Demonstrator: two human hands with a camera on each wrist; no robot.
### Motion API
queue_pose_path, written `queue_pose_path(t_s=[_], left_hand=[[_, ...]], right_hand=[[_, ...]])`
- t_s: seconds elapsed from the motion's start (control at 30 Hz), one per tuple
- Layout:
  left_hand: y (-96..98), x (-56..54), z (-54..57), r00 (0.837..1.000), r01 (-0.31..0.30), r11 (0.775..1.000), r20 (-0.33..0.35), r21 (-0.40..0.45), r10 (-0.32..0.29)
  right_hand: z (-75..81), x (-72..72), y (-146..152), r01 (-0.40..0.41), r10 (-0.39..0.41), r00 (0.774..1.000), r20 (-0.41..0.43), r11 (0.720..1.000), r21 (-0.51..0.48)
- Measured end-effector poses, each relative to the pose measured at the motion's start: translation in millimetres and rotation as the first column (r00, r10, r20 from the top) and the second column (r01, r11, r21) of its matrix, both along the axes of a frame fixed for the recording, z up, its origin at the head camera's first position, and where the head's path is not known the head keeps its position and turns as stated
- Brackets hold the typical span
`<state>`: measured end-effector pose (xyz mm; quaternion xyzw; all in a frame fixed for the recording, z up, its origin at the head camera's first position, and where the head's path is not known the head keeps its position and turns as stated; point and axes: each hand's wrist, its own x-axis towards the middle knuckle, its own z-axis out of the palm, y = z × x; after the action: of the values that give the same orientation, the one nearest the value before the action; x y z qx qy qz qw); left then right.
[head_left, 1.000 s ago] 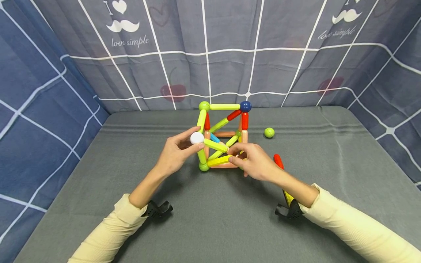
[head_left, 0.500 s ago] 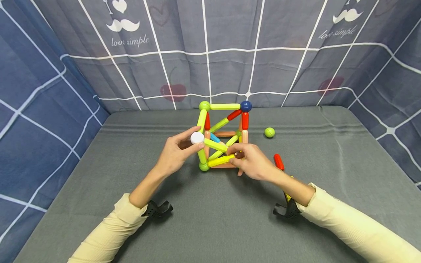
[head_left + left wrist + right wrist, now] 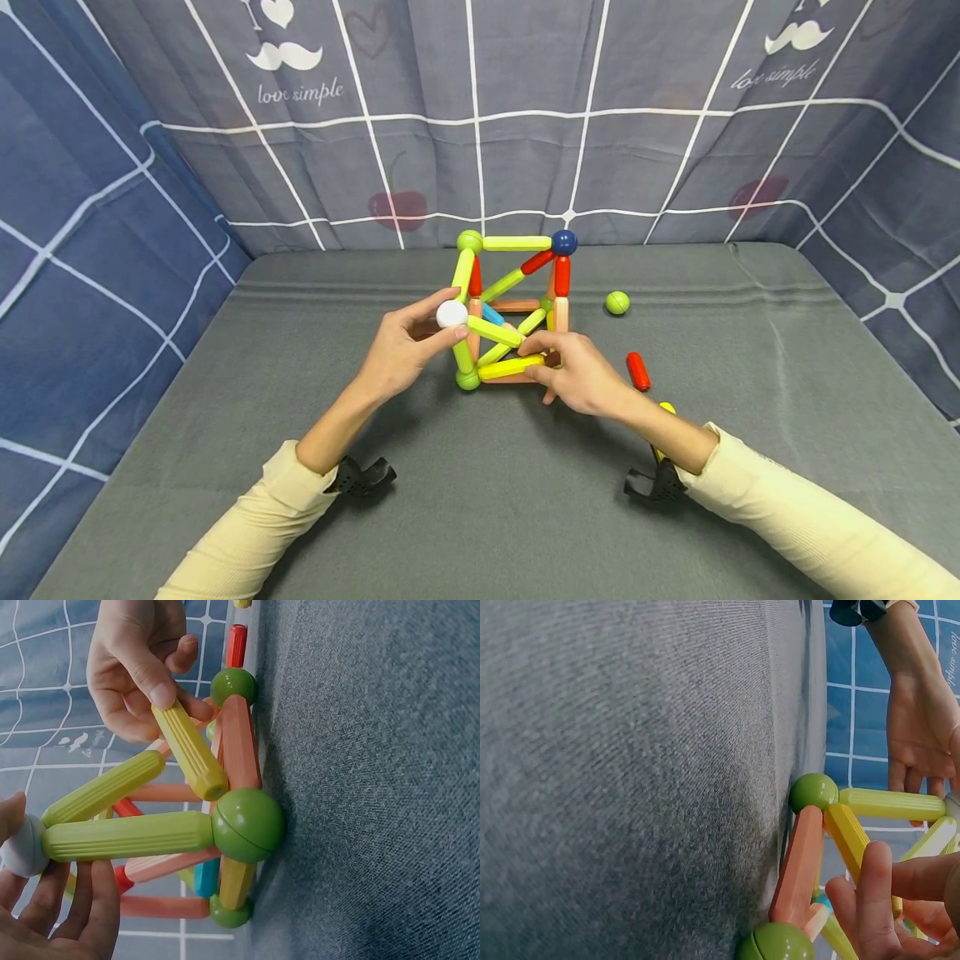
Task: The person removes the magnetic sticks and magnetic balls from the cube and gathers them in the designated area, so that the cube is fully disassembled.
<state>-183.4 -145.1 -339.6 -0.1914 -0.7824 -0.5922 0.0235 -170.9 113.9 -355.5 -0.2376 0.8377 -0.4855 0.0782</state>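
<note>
A frame of magnetic rods and balls stands on the grey cloth. My left hand (image 3: 401,354) grips the white ball (image 3: 452,314) at its upper front corner between thumb and fingers. Lime rods join that ball, one of them slanting toward my right hand (image 3: 581,375). A yellow rod (image 3: 506,367) is pinched in the right hand's thumb and fingers. Its free end is at the lower green ball (image 3: 248,825); whether they touch I cannot tell. A peach rod (image 3: 796,862) lies low between two green balls. The right hand hides part of the frame's right side.
Right of the frame lie a loose green ball (image 3: 617,302) and a red rod (image 3: 638,371). Another yellow piece (image 3: 667,408) is partly behind the right forearm. A dark blue ball (image 3: 564,242) tops the frame's back corner. Patterned curtain (image 3: 525,167) surrounds the surface.
The right fingers have shifted slightly along the yellow rod, so more of it shows. My left hand stays on the white ball. The loose yellow piece has come partly into sight behind the forearm.
</note>
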Motion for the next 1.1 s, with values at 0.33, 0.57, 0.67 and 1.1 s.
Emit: queue_pose_path(t_s=[0.33, 0.57, 0.67, 1.1], left_hand=[[0.1, 0.1, -0.3, 1.000, -0.002, 1.000, -0.005, 0.004, 0.002], [0.0, 0.3, -0.1, 1.000, -0.004, 1.000, 0.008, 0.014, 0.004], [0.0, 0.3, -0.1, 1.000, -0.011, 1.000, 0.009, 0.013, 0.010], [-0.5, 0.4, -0.1, 1.000, -0.011, 1.000, 0.005, -0.009, 0.011]], right_hand=[[4.1, 3.1, 19.1, 0.073, -0.071, 0.997, 0.014, 0.980, -0.187], [10.0, 6.1, 40.6, 0.137, -0.133, 0.991, 0.035, 0.928, -0.346], [12.6, 8.6, 48.0, 0.155, -0.160, 0.987, 0.015, 0.922, -0.353], [15.9, 21.7, 79.1, 0.181, -0.203, 0.978, -0.051, 0.942, -0.282]])
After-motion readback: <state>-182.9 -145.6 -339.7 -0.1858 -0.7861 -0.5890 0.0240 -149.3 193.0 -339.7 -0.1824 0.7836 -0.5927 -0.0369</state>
